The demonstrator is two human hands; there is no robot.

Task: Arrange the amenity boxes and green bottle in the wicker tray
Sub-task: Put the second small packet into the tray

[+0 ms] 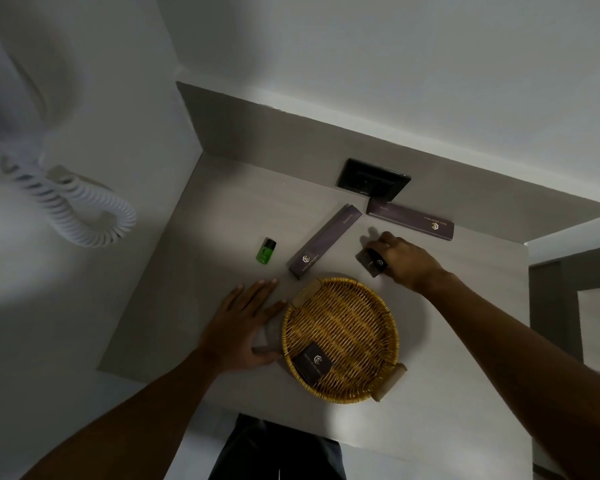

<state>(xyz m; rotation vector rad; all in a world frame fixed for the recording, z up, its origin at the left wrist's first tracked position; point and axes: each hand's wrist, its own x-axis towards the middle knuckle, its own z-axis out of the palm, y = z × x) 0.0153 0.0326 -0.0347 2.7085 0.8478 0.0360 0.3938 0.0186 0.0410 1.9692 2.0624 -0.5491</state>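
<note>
Surface: we work on a pale grey counter (pixel 430 358) set into a corner, with a low grey upstand behind and on the left.
Room: white walls rise above; a white coiled cord (pixel 84 209) hangs at the left, and a black socket plate (pixel 373 180) sits in the back upstand.
Wicker tray: the round wicker tray (pixel 392 327) lies near the front edge, one small dark box (pixel 313 362) lying inside it at the near rim.
Left hand: our left hand (pixel 243 323) lies flat on the counter, fingers spread and loose, just beside the tray's left rim.
Right hand: our right hand (pixel 404 259) curls its fingers around a small dark amenity box (pixel 373 263) beyond the tray.
Green bottle: the green bottle (pixel 266 251) stands behind the left hand, apart from the tray.
Long boxes: one long box (pixel 324 242) lies slantwise behind the tray; a second long box (pixel 409 220) rests along the back upstand.
Edges: the counter's front edge runs just below the tray; a step drops at the right.
Open room: bare counter lies right of the tray.
</note>
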